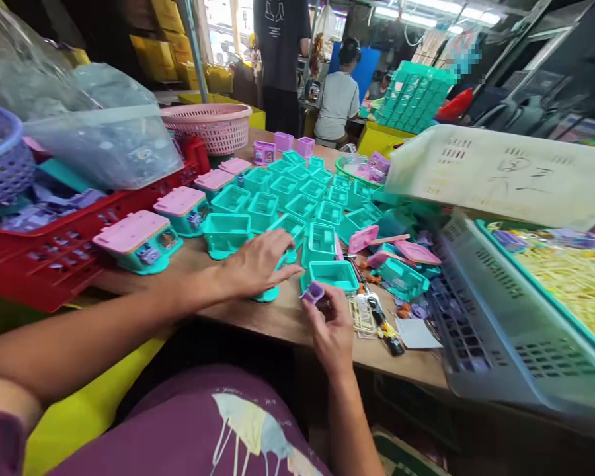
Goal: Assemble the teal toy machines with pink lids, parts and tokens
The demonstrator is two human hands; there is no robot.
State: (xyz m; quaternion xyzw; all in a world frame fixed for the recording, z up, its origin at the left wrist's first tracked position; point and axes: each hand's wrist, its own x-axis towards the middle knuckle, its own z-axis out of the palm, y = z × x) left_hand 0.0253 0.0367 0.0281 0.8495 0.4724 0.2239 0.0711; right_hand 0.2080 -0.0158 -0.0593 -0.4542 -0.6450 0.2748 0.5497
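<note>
Two bare forearms reach in from the bottom of the frame over a wooden tabletop (277,317). The left hand (258,264) comes from the lower left, arm stretched almost flat, palm down, fingers spread and lying on a teal plastic housing (270,291) just left of centre; whether they clamp it or only press on it cannot be told. The right hand (332,330) rises from the bottom centre with the wrist bent upward, thumb and fingertips pinched on a small purple piece (313,291), held just above the tabletop edge and just beside an open teal tray part (333,274).

Behind the hands, rows of open teal housings (297,198) fill the middle of the frame, and pink-lidded finished units (139,239) line up toward the left beside a red crate (39,258). A pink basket (213,125) stands at upper centre-left, a grey slotted crate (480,330) at the right. Small tools and loose bits (377,317) lie just right of the right hand. Two other people stand and sit at the top centre, well apart.
</note>
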